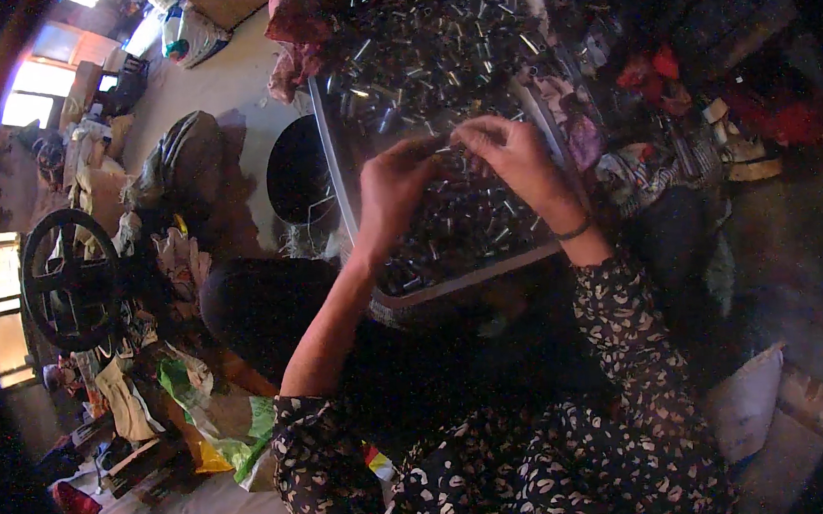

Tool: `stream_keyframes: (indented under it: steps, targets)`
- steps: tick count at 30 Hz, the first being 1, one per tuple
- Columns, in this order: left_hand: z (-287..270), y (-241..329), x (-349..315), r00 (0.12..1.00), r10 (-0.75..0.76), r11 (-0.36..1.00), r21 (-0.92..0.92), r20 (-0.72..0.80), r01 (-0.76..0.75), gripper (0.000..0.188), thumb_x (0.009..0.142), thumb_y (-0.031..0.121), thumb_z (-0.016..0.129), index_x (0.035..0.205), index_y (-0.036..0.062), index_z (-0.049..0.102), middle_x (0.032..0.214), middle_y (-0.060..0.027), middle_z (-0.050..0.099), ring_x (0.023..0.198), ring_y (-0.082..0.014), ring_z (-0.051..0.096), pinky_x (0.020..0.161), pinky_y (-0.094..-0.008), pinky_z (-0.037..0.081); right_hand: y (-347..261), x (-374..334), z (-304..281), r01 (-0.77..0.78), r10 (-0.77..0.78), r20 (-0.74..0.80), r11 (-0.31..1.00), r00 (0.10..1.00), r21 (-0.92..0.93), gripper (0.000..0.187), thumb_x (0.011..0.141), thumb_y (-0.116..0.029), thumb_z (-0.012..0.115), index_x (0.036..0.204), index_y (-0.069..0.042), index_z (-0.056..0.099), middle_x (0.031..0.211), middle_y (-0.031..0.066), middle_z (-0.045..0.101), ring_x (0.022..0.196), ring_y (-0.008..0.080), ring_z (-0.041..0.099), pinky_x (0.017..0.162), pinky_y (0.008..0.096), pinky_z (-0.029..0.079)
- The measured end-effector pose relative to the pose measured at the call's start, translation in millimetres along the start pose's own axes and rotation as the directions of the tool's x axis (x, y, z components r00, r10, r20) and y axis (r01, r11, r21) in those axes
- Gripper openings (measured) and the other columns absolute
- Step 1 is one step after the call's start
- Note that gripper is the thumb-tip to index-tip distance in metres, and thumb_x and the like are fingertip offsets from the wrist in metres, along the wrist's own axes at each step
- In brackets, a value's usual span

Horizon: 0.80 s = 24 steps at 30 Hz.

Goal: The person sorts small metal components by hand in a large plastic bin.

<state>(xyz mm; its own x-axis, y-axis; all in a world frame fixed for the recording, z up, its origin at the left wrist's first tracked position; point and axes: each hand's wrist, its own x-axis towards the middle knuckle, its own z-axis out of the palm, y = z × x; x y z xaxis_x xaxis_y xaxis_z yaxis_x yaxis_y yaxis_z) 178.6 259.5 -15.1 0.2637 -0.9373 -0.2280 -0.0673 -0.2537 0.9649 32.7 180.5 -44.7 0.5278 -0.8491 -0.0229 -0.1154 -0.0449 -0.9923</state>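
Both hands meet above a shallow rectangular tray with a pale rim [488,276], which holds a great many small, shiny metal cylinders [471,225]. My left hand [396,184] is closed, thumb and fingers drawn together toward the tray's middle. Opposite it, my right hand [516,156] pinches with thumb and forefinger, its tips almost touching the left fingertips. Whatever lies between the fingers is too small and dim to name. A dark band circles my right wrist.
A black round opening or basin [297,174] lies left of the tray. Farther left stand a dark spoked wheel [72,280] and a green-and-white bag [219,424]. Crumpled cloths [656,171] crowd the right side, with a pale sack [748,401] at lower right.
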Motion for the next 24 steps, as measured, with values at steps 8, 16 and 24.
stream_keyframes:
  steps: [8, 16, 24]
  targets:
    - [5.1, 0.2, -3.2, 0.953, 0.294, 0.894, 0.373, -0.069, -0.248, 0.023, 0.073, 0.007, 0.056, 0.094, 0.0000, 0.060, 0.079, -0.0105, 0.064, 0.066, -0.0102, 0.058, 0.058, -0.0230, 0.046, -6.1, -3.3, 0.0, 0.034, -0.034, -0.025, 0.999, 0.999, -0.029, 0.027, 0.081, -0.024, 0.056, 0.094, -0.001, 0.059, 0.078, -0.0009, 0.058, 0.068, 0.0032, 0.049, 0.059, 0.0193, 0.040]
    - [14.1, 11.4, -4.2, 0.995, 0.078, 0.978, 0.198, -0.055, -0.066, 0.024, 0.071, 0.006, 0.056, 0.093, -0.0014, 0.060, 0.071, -0.0088, 0.062, 0.059, -0.0097, 0.055, 0.053, -0.0236, 0.044, -2.3, -6.4, 7.7, -0.025, 0.023, -0.202, 1.000, 0.979, -0.010, 0.029, 0.079, -0.029, 0.056, 0.087, -0.002, 0.060, 0.070, 0.0056, 0.059, 0.064, 0.0102, 0.050, 0.061, 0.0257, 0.041]
    - [32.1, 15.1, 3.1, 0.992, 0.106, 0.928, 0.365, -0.063, -0.076, 0.027, 0.071, 0.010, 0.057, 0.096, -0.0016, 0.059, 0.078, -0.0107, 0.063, 0.069, -0.0101, 0.057, 0.056, -0.0242, 0.045, 3.5, -16.3, 3.2, 0.154, -0.174, -0.376, 0.985, 0.910, -0.084, 0.021, 0.080, -0.023, 0.056, 0.086, -0.002, 0.057, 0.068, 0.0100, 0.058, 0.059, 0.0199, 0.055, 0.056, 0.0290, 0.042]
